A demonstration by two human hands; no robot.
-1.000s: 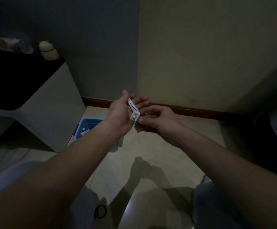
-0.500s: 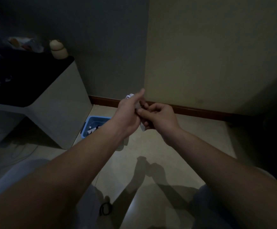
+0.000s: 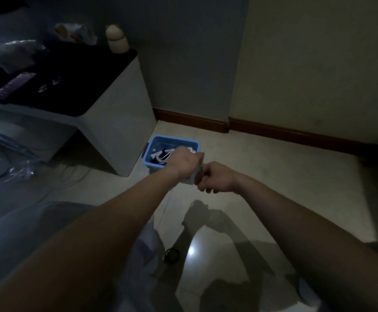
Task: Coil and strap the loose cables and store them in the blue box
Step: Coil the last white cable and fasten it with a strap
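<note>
The blue box (image 3: 174, 139) stands on the floor beside the white cabinet, with white and dark coiled cables (image 3: 161, 156) inside. My left hand (image 3: 183, 163) hovers over the box's near right corner and grips a small white cable bundle (image 3: 191, 178), mostly hidden under the fingers. My right hand (image 3: 216, 177) is curled right beside it, its thumb and fingers at the bundle's edge. A small black cable coil (image 3: 171, 255) lies on the floor near my knee.
A white cabinet (image 3: 116, 122) with a dark top holds plastic bags and a small figurine (image 3: 116, 39). Loose wires trail on the floor at left (image 3: 70, 176). A brown skirting board (image 3: 273, 131) runs along the walls. My knees fill the bottom corners.
Both hands have come down from chest height toward the blue box with the white bundle. My view has tilted down and to the left.
</note>
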